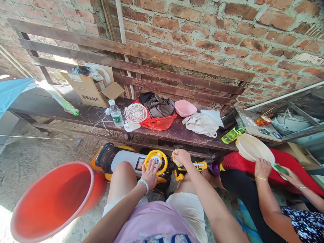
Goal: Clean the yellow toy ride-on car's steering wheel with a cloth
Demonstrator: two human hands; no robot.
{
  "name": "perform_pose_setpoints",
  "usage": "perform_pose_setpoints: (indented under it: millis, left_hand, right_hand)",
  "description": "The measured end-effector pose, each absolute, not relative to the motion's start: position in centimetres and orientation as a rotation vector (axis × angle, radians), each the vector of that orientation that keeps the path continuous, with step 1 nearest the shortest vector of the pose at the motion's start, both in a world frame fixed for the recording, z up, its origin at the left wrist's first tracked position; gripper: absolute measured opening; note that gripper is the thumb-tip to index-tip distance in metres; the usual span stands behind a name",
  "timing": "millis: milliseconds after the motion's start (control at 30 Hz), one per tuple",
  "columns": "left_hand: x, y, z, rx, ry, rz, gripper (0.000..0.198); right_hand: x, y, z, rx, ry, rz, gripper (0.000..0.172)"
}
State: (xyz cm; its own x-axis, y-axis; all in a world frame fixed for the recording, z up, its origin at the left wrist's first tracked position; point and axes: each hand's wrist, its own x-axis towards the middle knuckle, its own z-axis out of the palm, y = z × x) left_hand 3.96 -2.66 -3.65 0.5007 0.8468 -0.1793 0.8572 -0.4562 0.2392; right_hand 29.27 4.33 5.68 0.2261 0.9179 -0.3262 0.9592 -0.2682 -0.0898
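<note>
My left hand (151,172), with a pale bead bracelet at the wrist, rests with fingers spread on the hub and lower rim of a yellow toy steering wheel (164,164). The wheel belongs to a black, yellow and grey ride-on toy car (126,161) between my legs and the bench. In my closed right hand (183,157) is a crumpled yellowish cloth (175,157) with orange marks, held above the car's front end. Just beyond it, a yellow bar-like part (201,165) shows.
A wooden bench (162,133) carries a cardboard box (88,89), a water bottle (116,114), a fan (136,113) and a pink basin (185,108). An orange-red tub (53,199) stands left. At right, another person holds a cream basin (254,148) and something green (280,169).
</note>
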Motion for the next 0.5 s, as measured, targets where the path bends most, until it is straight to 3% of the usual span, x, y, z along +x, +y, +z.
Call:
perform_pose_setpoints:
  millis: [267,500]
  left_hand:
    - [4.0,-2.6,-4.2,2.458,1.429,-0.043,0.075]
    - [3.6,-2.6,-3.8,2.459,1.38,-0.049,0.077]
  right_hand:
    - [25.8,4.6,6.6,2.203,2.184,-0.036,0.036]
    - [21.4,2.1,1.9,1.918,1.903,-0.24,0.034]
